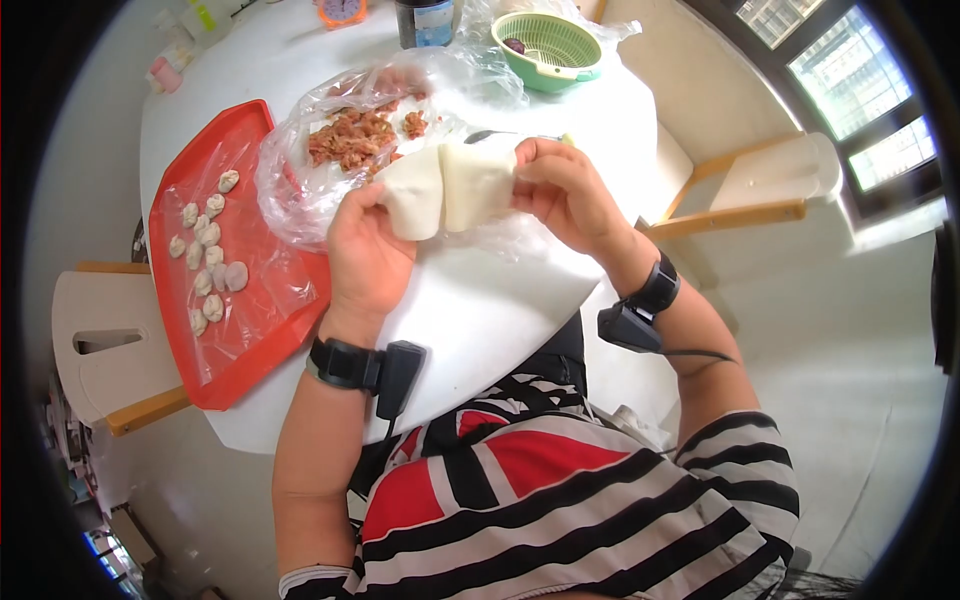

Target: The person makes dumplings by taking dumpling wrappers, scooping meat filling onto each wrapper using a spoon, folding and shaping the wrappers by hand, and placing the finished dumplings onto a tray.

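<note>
A person in a striped top sits at a white table [450, 340], two pale dough pieces raised between the hands, side by side with only a narrow gap separating them. The left hand [370, 240] is nearly closed, thumb and fingers pinching the outer edge of the left dough piece [412, 195]; the right hand [565, 185] pinches the far-right edge of the right dough piece [478, 185] the same way. Both pieces lie inward of the fingers, spanning the space from hand to hand. The edge grip seems chosen to spare the soft, floppy-looking faces from being squeezed; whether either piece is a single sheet or several layers, one cannot tell from here.

Just beyond the dough, to the left, chopped reddish filling [352, 138] rests on a spread plastic bag [285, 200], presumably laid out to spare the tabletop and leave the mixture within reach. Left of the left hand, a red tray [262, 358] carries a loose cluster of small dumplings [209, 234] on clear film [255, 310], likely a guard against sticking. At the far side, a green colander [560, 76] and a dark container [425, 25] stand apart from the handwork, perhaps for elbow room.
</note>
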A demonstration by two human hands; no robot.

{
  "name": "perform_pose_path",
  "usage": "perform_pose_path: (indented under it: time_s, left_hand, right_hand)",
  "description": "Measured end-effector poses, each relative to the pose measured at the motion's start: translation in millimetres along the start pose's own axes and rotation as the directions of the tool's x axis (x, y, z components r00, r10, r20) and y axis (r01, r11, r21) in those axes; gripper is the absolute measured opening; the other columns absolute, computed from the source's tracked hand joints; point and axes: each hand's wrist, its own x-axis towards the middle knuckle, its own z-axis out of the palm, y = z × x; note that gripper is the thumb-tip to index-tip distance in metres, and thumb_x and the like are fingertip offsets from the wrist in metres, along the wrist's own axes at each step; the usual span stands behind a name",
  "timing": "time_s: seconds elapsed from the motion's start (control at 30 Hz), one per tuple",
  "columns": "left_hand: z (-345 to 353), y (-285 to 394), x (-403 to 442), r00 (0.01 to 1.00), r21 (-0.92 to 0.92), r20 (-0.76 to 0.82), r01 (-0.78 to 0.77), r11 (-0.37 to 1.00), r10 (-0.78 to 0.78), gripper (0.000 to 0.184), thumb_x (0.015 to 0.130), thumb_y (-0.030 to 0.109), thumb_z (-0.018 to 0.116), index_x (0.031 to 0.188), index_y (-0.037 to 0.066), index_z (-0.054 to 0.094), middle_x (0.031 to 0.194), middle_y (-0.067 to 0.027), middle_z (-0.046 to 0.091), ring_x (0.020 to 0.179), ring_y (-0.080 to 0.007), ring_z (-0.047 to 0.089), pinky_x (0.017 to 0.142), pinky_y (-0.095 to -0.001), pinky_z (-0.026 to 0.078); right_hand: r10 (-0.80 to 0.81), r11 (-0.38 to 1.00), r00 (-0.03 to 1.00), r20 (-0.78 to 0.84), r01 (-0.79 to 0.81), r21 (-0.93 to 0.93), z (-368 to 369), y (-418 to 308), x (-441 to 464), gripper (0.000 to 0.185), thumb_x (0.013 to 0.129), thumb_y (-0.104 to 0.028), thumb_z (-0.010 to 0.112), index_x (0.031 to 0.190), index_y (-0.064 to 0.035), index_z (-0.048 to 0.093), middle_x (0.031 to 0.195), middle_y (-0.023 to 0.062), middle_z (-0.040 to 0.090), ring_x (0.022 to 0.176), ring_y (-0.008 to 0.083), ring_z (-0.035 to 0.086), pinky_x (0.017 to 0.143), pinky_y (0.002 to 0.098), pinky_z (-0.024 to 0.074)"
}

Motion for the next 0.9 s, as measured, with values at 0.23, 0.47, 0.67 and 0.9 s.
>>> perform_pose_path:
  time_s: [0.23,0.47,0.67,0.9]
  left_hand:
    - [-7,11,3,0.995,-0.190,0.089,0.059,0.980,-0.042,0.045,0.091,0.020,0.046,0.127,-0.007,0.048,0.128,-0.0174,0.056,0.120,-0.0297,0.054,0.106,-0.0453,0.040]
    - [-16,1,10,0.996,-0.048,-0.023,0.087,0.995,-0.089,0.042,0.092,0.005,0.055,0.132,-0.005,0.045,0.131,-0.0160,0.054,0.122,-0.0251,0.053,0.107,-0.0423,0.042]
    - [-6,-3,3,0.973,0.043,0.116,0.196,0.980,-0.199,0.043,0.095,0.013,0.055,0.134,-0.002,0.045,0.133,-0.0111,0.054,0.122,-0.0220,0.053,0.106,-0.0381,0.042]
    - [-7,-6,4,0.980,0.047,-0.023,0.197,0.979,-0.196,0.041,0.099,0.016,0.048,0.135,-0.004,0.043,0.133,-0.0124,0.052,0.122,-0.0231,0.052,0.105,-0.0376,0.042]
  right_hand:
    - [0.041,0.998,0.993,-0.113,-0.035,0.057,-29,-2,9,0.008,0.089,-0.009,0.050,0.090,-0.0020,0.054,0.087,0.0049,0.059,0.074,0.0142,0.057,0.071,0.0317,0.0523]
    - [-0.303,0.503,0.929,-0.213,-0.033,-0.863,-30,-27,5,0.016,0.091,-0.009,0.056,0.097,0.0038,0.064,0.085,0.0106,0.065,0.076,0.0155,0.062,0.067,0.0326,0.0519]
    - [-0.386,-0.070,0.918,0.092,0.071,-0.995,-73,-21,23,0.024,0.080,0.006,0.054,0.097,-0.0008,0.069,0.097,0.0152,0.066,0.096,0.0346,0.055,0.085,0.0408,0.0469]
    - [-0.394,-0.369,0.901,0.180,0.025,-0.929,-71,-24,30,0.018,0.079,0.003,0.055,0.091,-0.0045,0.066,0.093,0.0086,0.063,0.098,0.0300,0.054,0.083,0.0387,0.0464]
